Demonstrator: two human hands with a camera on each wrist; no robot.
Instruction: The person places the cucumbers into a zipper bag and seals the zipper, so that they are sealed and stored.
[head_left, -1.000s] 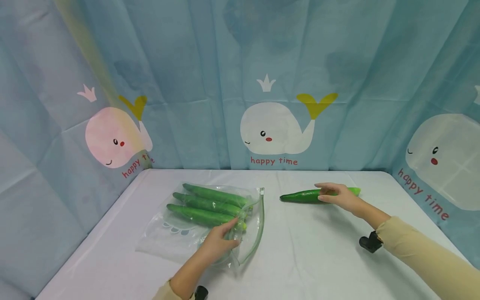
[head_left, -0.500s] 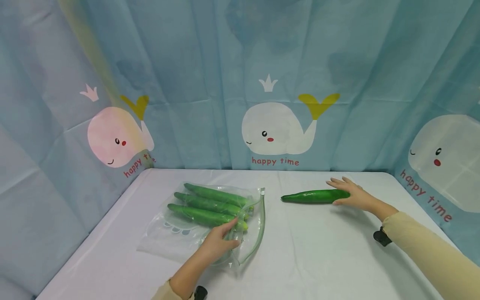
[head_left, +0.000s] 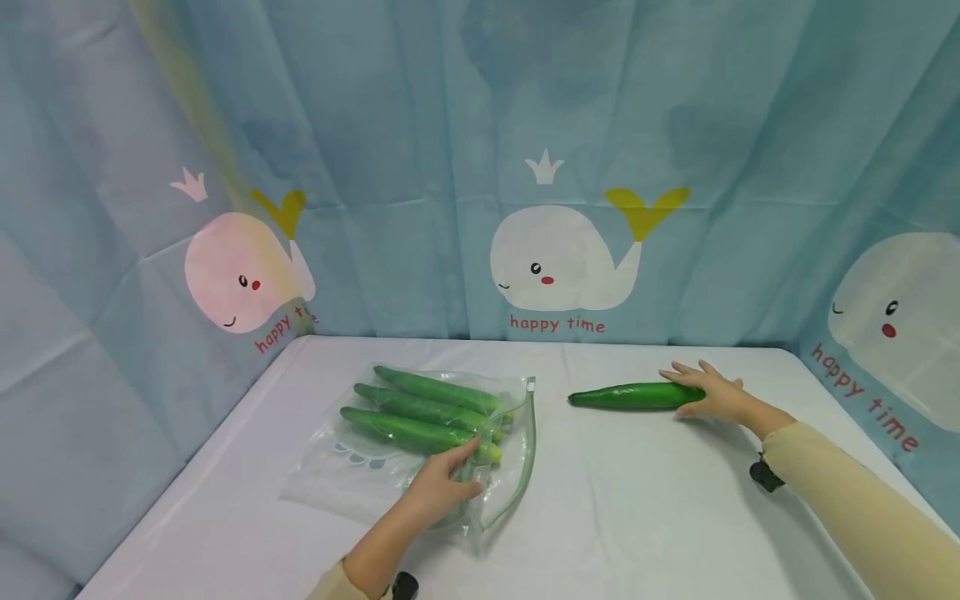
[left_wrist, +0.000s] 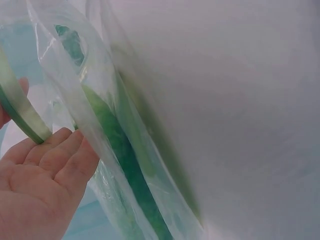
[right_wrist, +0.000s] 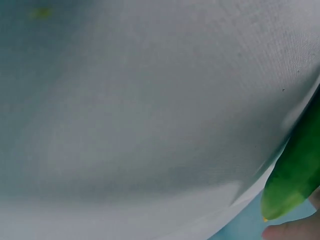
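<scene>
Hands, nearest first: left hand (head_left: 435, 493) is at the mouth of a clear zip bag (head_left: 330, 485), thumb and index spread apart in the head view; in the left wrist view the other fingers are bent against the film, green zip strip (head_left: 531, 458) running down to them. Can't tell whether they pinch it. Black wrist device (head_left: 405, 586) and a bit of beige sleeve (head_left: 337, 585) behind that hand. Bag lies on the left half of the white-covered table (head_left: 615, 508), mouth facing the right edge, strip bowed the same way. Three bagged cucumbers (head_left: 420, 407) sit side by side inside, pale ends at the mouth; the nearest one's pale end is just beside the left index. Right hand (head_left: 716, 396) is farther out, toward the table's far right corner, fingers spread over the right end of a loose cucumber (head_left: 630, 397), thumb on its near side. Right wrist view catches a fingertip just beside its pale end. That cucumber lies roughly parallel to the far edge, dark tip toward the bag, well apart from it. Blue curtain (head_left: 375, 167) behind the far edge, whale prints (head_left: 555, 258), red "happy time" lettering (head_left: 557, 324).
</scene>
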